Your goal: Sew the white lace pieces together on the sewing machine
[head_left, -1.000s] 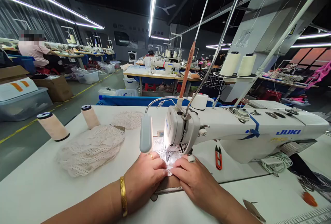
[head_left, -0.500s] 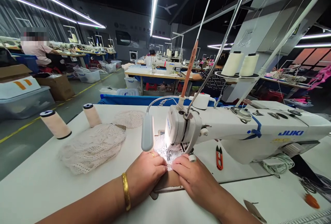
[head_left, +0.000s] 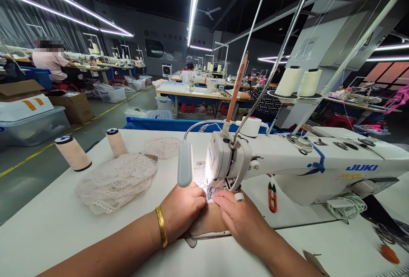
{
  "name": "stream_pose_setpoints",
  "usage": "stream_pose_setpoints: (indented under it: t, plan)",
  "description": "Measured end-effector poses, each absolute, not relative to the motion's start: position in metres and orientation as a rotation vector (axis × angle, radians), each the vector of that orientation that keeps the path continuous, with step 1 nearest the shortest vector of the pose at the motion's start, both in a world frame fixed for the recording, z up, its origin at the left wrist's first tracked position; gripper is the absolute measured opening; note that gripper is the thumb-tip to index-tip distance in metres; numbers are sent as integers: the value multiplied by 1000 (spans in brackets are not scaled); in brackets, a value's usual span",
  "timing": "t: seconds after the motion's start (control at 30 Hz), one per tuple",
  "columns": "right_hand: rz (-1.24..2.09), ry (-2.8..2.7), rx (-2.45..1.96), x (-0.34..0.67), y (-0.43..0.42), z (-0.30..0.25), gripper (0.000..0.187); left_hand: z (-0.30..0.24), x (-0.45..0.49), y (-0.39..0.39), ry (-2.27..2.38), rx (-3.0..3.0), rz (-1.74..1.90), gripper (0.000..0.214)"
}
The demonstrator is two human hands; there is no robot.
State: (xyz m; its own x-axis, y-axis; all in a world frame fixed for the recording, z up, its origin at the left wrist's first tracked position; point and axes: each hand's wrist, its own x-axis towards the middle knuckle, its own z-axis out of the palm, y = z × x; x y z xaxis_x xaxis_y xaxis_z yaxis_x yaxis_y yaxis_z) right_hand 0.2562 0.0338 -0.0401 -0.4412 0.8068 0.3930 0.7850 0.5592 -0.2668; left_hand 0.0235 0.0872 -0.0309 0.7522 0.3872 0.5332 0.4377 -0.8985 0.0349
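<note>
White lace (head_left: 200, 175) lies under the needle area of a white sewing machine (head_left: 275, 157), brightly lit there. My left hand (head_left: 181, 209), with a gold bangle at the wrist, is closed, its thumb and fingers on the lace's near edge just left of the presser foot. From the right, my right hand (head_left: 239, 216) pinches the same edge close to the foot. Both sets of fingertips nearly meet, hiding most of the held edge. Below them a brown plate (head_left: 211, 219) shows on the machine bed. A grey lamp (head_left: 185, 164) hangs above my left hand.
A heap of lace (head_left: 118, 183) and two peach thread cones, including a tall one (head_left: 73, 153), stand left on the table. Red thread snips (head_left: 272, 198) lie right of the machine head. A coiled cable (head_left: 347, 205) lies farther right. Co-workers sit at other machines behind.
Both hands have moved slightly forward toward the presser foot with the lace. Less lace shows between my fingertips and the brown plate. The whole view has shifted a little.
</note>
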Motion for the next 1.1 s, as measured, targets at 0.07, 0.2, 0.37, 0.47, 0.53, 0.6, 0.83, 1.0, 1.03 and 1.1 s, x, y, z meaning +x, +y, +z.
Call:
stream_pose_setpoints:
  t: [0.07,0.2,0.37,0.47,0.53,0.6,0.83,1.0,1.03,1.1]
  plan:
    - [62,-2313,-1300,256,34,-40,43,-32,23,87,-686,-2862,-827,31]
    - [65,-2315,-1337,256,33,-37,43,-27,21,85,-729,-2901,-800,28]
    - [23,-2302,-1286,257,30,-35,41,-16,19,79,-1221,-2652,-568,16]
    - [24,-2302,-1165,257,29,-35,45,-19,19,71,-1422,-2473,-241,19]
    - [31,-2306,-1063,254,27,-35,48,-22,16,63,-1422,-2486,-110,24]
    - [48,-2324,-955,250,25,-33,49,-22,10,53,-1414,-2538,-53,29]
    - [164,-2476,-952,245,20,-29,31,18,-1,52,-1033,-3046,-375,19]
    - [-22,-2417,-1198,269,32,-28,29,12,8,69,-933,-3062,-319,17]
    - [-53,-2376,-1236,274,33,-27,31,10,9,69,-918,-3092,-301,20]
    - [-53,-2319,-1250,277,33,-23,32,6,11,66,-895,-3102,-390,23]
